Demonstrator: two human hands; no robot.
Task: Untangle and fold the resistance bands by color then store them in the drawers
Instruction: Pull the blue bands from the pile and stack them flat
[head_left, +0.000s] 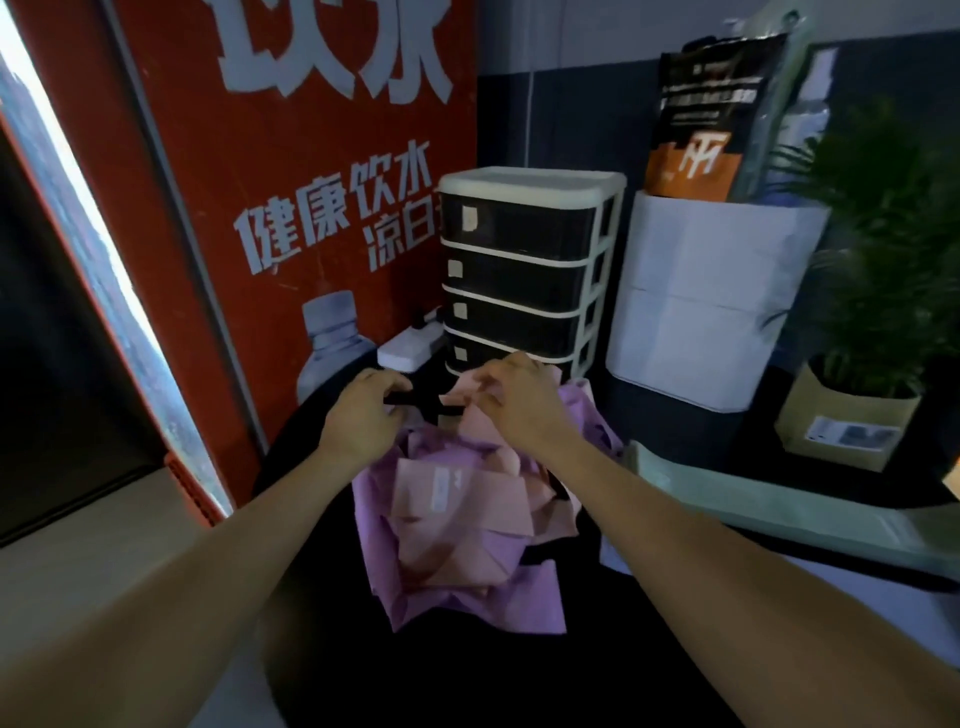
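Note:
A tangled heap of resistance bands lies on a dark round table (457, 675): purple bands (488, 597) underneath, pink bands (457, 499) on top, and a black band (423, 402) at the far side. My left hand (363, 410) grips one end of the black band. My right hand (514, 400) pinches the black band's other end together with a pink fold. Behind the heap stands a cream-framed drawer unit (524, 270) with several dark drawers, all closed.
A red poster board (291, 218) leans at the left. A white power strip (410, 348) lies beside the drawers. Stacked white boxes (711, 301), a potted plant (872, 291) and a pale green tray (779, 509) stand at the right.

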